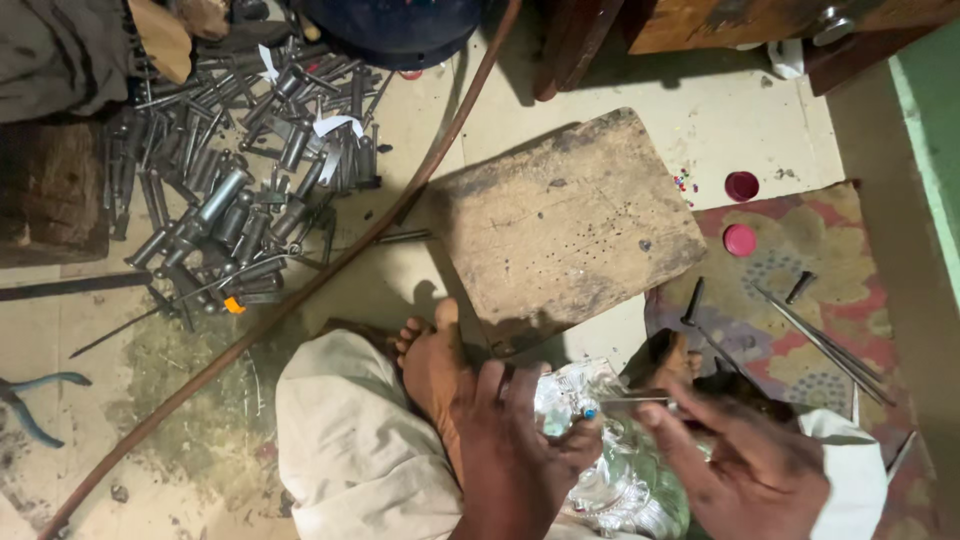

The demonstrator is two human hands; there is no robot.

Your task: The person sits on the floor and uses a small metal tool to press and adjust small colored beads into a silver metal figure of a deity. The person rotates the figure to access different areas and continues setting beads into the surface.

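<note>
The embossed silver sheet (600, 460) lay in the person's lap, between the knees, just below the worn wooden block (565, 225) that stood on the floor ahead of the bare foot (430, 350). The left hand (515, 440) was closed over the sheet's left edge, fingers curled on top and steadying it. The right hand (745, 460) was closed around a thin metal punch (625, 402), pinched between thumb and fingers, with its tip resting on the upper part of the sheet near the left fingertips.

Much of the sheet already showed raised relief, so the chasing looked well advanced; how much plain metal remained could not be told, since both hands covered a good part of it.

To the right, on a patterned mat (800, 300), lay long tweezers (825, 345) and a few dark punches (692, 300), with two red caps (740, 212) just beyond. To the upper left a heap of steel punches (240, 190) was spread on the floor, a copper-coloured tube (300, 290) ran diagonally past it, and blue-handled pliers (35, 400) lay near the left edge.
</note>
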